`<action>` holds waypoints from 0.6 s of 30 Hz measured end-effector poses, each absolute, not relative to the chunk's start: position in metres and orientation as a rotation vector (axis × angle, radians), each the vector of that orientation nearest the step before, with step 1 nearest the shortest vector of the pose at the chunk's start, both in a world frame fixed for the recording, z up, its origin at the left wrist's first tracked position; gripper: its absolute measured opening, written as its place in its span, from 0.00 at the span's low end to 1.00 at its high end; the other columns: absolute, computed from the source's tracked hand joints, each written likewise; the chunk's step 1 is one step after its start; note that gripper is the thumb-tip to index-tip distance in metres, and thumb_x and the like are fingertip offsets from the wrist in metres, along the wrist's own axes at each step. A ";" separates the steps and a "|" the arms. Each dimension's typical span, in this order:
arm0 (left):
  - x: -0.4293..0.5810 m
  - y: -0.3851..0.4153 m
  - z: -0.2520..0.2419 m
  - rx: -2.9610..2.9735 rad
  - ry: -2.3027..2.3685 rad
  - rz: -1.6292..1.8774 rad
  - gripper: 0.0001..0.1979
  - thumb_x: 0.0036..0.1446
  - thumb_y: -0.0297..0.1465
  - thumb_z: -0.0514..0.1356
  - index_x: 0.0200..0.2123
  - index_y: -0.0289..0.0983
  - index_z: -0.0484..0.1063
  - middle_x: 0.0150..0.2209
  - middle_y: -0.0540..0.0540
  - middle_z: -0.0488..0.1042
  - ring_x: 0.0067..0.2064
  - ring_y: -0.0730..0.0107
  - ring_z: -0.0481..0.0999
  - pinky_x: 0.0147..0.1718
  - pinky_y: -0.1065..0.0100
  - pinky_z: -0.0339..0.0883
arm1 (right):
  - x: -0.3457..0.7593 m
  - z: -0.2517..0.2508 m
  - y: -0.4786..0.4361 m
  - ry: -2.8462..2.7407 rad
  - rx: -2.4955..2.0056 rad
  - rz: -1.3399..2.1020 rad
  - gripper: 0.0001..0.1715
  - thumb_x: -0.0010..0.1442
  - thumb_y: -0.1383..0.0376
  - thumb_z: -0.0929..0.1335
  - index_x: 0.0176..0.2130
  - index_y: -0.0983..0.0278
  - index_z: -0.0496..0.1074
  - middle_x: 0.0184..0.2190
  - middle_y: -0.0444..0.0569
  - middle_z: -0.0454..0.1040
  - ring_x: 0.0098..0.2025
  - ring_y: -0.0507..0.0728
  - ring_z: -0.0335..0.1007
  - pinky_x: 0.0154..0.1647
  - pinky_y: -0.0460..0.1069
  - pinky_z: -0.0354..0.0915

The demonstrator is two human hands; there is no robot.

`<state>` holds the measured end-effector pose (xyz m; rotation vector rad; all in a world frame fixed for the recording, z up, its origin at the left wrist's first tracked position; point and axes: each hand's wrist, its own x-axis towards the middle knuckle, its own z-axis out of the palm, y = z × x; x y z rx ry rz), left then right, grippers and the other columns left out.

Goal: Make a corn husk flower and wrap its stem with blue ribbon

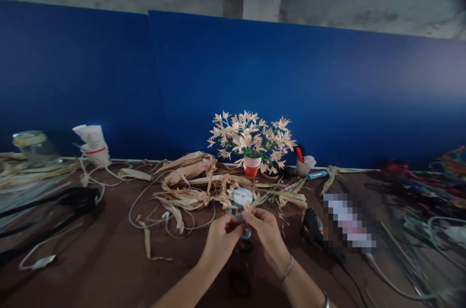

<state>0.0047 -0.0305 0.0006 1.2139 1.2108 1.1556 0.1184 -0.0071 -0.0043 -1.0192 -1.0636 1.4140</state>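
My left hand [226, 231] and my right hand [268, 234] meet over the brown table, thumbs and forefingers pinched close together. A small pale husk piece [247, 207] shows at the fingertips of my right hand. What my left hand pinches is hidden behind its fingers. Just beyond my fingertips lies a round, pale-faced thing with a blue rim [242, 196]. Dried corn husks [192, 172] are heaped behind it. Farther back, husk flowers [251, 135] with green stems stand in a red-and-white cup [252, 167].
A black glue gun [312, 228] lies to the right, near a blurred-out patch [349, 223]. A white cable [395, 286] and thin rods cross the right side. A glass jar [32, 145], a white bag [93, 145] and black straps [73, 200] are at left. Blue panels [225, 79] stand behind.
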 end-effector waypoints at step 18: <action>-0.003 -0.030 0.009 1.046 1.083 1.070 0.12 0.42 0.36 0.61 0.26 0.32 0.68 0.21 0.50 0.70 0.17 0.77 0.67 0.11 0.78 0.53 | 0.122 -0.005 -0.008 -1.095 -0.974 1.522 0.18 0.42 0.56 0.71 0.21 0.69 0.67 0.16 0.43 0.66 0.18 0.47 0.57 0.19 0.43 0.51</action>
